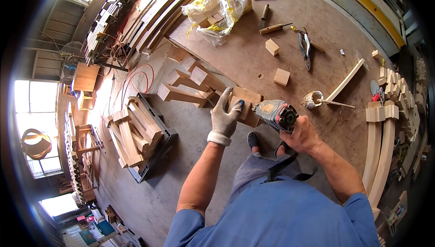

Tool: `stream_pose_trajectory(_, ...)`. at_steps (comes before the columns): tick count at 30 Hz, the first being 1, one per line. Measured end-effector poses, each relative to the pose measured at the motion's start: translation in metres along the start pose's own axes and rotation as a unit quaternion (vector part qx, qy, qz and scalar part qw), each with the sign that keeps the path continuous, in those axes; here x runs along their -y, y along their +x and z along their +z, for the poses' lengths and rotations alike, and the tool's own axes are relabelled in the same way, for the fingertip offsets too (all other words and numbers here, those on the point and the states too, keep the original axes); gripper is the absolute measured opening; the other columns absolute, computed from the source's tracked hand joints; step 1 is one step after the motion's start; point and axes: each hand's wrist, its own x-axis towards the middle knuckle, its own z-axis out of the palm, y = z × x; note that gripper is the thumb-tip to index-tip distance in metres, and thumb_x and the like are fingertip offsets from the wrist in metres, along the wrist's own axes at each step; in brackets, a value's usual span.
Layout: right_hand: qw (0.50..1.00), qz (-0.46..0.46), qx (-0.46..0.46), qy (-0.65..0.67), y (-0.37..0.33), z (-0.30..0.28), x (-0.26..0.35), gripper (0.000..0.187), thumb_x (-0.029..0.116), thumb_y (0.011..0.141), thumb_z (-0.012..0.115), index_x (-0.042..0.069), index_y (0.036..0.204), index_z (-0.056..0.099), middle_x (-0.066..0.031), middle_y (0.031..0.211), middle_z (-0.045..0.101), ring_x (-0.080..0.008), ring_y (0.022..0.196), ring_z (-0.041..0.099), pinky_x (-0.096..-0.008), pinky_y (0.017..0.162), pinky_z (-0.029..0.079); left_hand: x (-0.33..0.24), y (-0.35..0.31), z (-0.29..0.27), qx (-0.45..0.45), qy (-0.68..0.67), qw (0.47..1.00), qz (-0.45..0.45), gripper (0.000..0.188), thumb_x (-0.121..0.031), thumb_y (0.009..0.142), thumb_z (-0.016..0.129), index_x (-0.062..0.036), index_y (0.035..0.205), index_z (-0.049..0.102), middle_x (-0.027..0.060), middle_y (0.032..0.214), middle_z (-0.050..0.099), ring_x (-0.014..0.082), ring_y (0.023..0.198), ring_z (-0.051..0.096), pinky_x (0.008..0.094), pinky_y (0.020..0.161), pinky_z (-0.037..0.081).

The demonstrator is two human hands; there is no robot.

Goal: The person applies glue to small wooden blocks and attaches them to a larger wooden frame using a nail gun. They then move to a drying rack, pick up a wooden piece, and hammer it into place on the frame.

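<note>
My left hand point(224, 119), in a pale knitted glove, is at the near edge of the bench. Its thumb presses on a wooden block point(245, 109), with the fingers stretched along the block's left side. My bare right hand point(302, 134) is closed round the grip of a worn power drill point(274, 113) with a dark red-and-black rear end. The drill's nose points left at the block, close to my thumb; the tip is hidden against the wood. Behind the block lies another wooden piece point(247, 94). Several thick wooden lengths point(183, 94) extend left of my gloved hand.
On the brown bench point(317, 81) lie pliers point(304, 50), two loose blocks point(281, 76), a crusted pot point(312, 99) with a stick, and a plastic bag point(216, 13) of wood pieces. A crate point(152, 156) of wooden parts stands left. Curved wooden lengths point(379, 152) stand right.
</note>
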Motion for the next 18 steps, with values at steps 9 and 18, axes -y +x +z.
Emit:
stream_pose_trajectory(9,0.998,0.034,0.031,0.03,-0.007,-0.005,0.004,0.011,0.01,0.08,0.07,0.002,0.079,0.063,-0.0169,0.069,0.072,-0.0383,0.067,0.073,-0.0425,0.062,0.057,0.002,0.001,0.0,-0.007,0.012,1.0,0.006,0.061,-0.022,0.092,0.078,0.0015,0.145,0.058,0.0209,0.132,0.071,0.0227,0.122,0.068,0.0355,0.106,0.051)
stream_pose_trajectory(18,0.997,0.028,0.012,0.076,-0.012,0.006,0.011,0.009,0.009,0.08,0.069,0.002,0.078,0.064,-0.0112,0.065,0.073,-0.0313,0.064,0.075,-0.0401,0.061,0.059,0.003,0.002,0.002,-0.008,0.022,1.0,0.018,0.061,-0.021,0.092,0.078,0.0014,0.145,0.058,0.0212,0.135,0.07,0.0231,0.125,0.067,0.035,0.108,0.05)
